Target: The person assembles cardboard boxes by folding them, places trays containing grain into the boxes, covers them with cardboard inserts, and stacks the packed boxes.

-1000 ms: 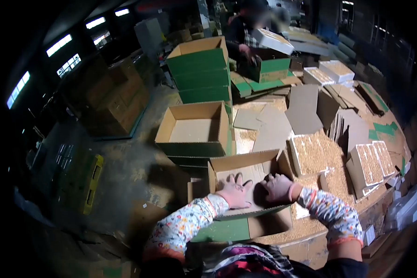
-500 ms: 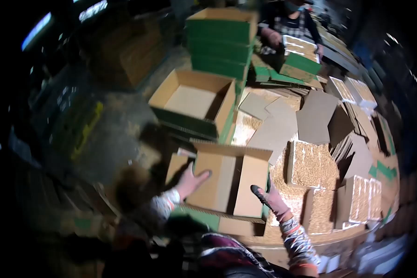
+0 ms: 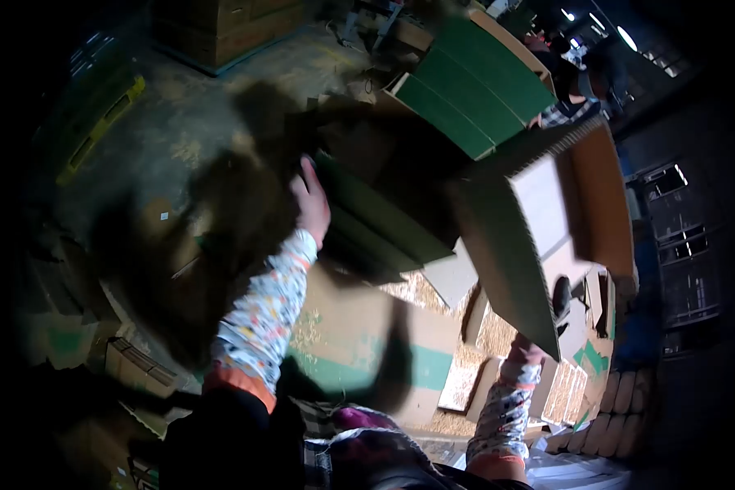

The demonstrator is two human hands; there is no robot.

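Note:
My right hand (image 3: pixel 528 349) grips the near wall of an open cardboard box (image 3: pixel 498 249), its dark-tipped thumb showing inside. The box is raised and tilted, its opening facing right and its pale inner bottom partly in view. On the left, my left hand (image 3: pixel 312 206) is open with its fingers stretched out. It lies against or right beside the end of a shadowed green box (image 3: pixel 376 216); contact is unclear. Behind stands a stack of green boxes (image 3: pixel 474 82).
A cardboard sheet with a green band (image 3: pixel 367 343) lies in front of me. Grain-textured blocks (image 3: pixel 565 390) and grey card pieces (image 3: pixel 452 276) are on the table at right. A person's checked sleeve (image 3: pixel 570 112) shows beyond the boxes. A yellow object (image 3: pixel 102 131) lies on the floor.
The box between my hands has been lifted off the table and tilted up to the right in my right hand. My left hand has let go and moved up beside the shadowed green box. The view has turned.

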